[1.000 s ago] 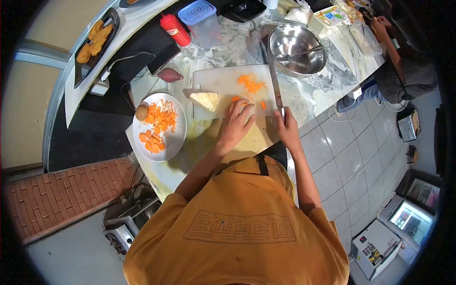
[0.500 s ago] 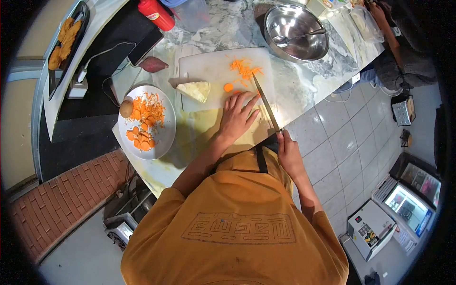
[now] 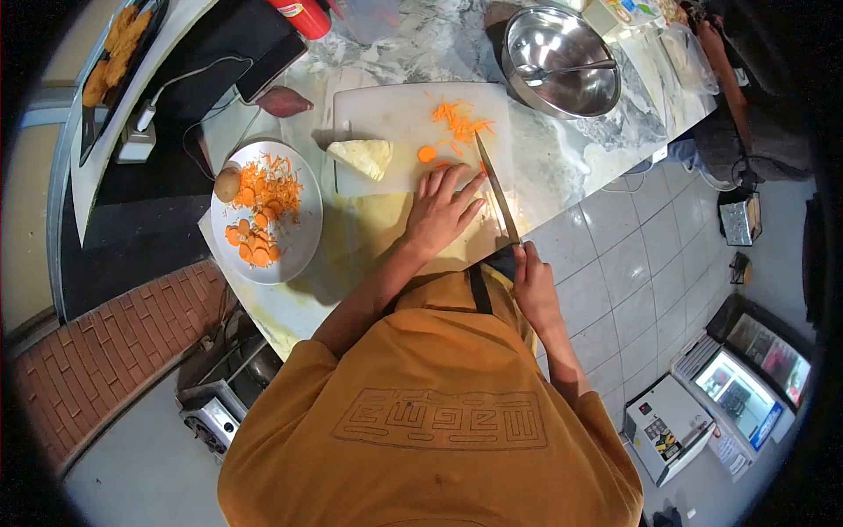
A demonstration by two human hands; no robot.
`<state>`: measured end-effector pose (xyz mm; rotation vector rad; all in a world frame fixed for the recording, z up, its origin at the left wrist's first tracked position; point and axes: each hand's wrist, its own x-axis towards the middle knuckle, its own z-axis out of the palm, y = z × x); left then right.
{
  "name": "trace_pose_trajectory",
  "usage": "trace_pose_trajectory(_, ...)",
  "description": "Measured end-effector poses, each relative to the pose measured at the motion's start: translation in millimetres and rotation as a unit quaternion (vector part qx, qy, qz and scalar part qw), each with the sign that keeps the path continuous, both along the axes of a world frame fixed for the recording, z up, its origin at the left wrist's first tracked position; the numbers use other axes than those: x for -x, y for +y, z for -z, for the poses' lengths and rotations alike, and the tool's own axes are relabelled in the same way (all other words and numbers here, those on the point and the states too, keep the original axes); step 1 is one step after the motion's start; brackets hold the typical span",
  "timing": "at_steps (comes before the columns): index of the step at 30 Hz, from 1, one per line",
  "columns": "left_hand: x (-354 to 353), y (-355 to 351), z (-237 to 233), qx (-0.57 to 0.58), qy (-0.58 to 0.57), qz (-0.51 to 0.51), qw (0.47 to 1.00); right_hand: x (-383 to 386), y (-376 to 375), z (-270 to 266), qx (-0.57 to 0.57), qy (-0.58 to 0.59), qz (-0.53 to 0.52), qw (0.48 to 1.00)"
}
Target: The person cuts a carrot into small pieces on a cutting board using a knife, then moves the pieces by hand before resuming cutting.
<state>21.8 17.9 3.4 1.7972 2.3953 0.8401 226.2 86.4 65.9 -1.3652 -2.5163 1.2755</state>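
Observation:
My right hand is closed round the handle of a long kitchen knife. Its blade points away from me, the tip near a heap of carrot strips on the white cutting board. My left hand lies over the board's near edge, fingertips pressing down on carrot that they partly cover. The blade runs just right of those fingers. One round carrot slice lies beyond the fingertips. Left of it sits a pale wedge, perhaps cabbage.
A white plate at left carries carrot slices, shreds and a brown round item. A purple sweet potato lies behind it. At the back are a steel bowl with a spoon and a red bottle. Another person's arm shows upper right.
The whole view has shifted slightly. Both hands keep nearly the same places, the left fingers on the carrot and the knife beside them. No clear new cut is visible.

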Motion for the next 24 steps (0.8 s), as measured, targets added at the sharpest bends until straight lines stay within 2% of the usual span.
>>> trace_pose_trajectory(16, 0.0, -0.1, -1.0, 0.0, -0.009, 0.002, 1.0, 10.1, -7.5, 2.0, 0.031, -0.04, 0.006, 0.999)
trace_pose_trajectory(20, -1.2, -0.7, -3.6, 0.004, 0.0, 0.005, 1.0, 0.6, -8.3, 23.4, 0.015, -0.011, -0.007, 1.0)
trace_pose_trajectory(23, -1.7, -0.5, -0.5, 0.01, 0.028, 0.0, 1.0, -8.3, -0.8, 36.2, 0.05, 0.05, 0.002, 0.997)
trace_pose_trajectory(24, -1.8, -1.2, 1.1, 0.011, 0.046, -0.004, 0.999, -5.8, 5.6, 24.0, 0.185, 0.032, 0.043, 0.981)
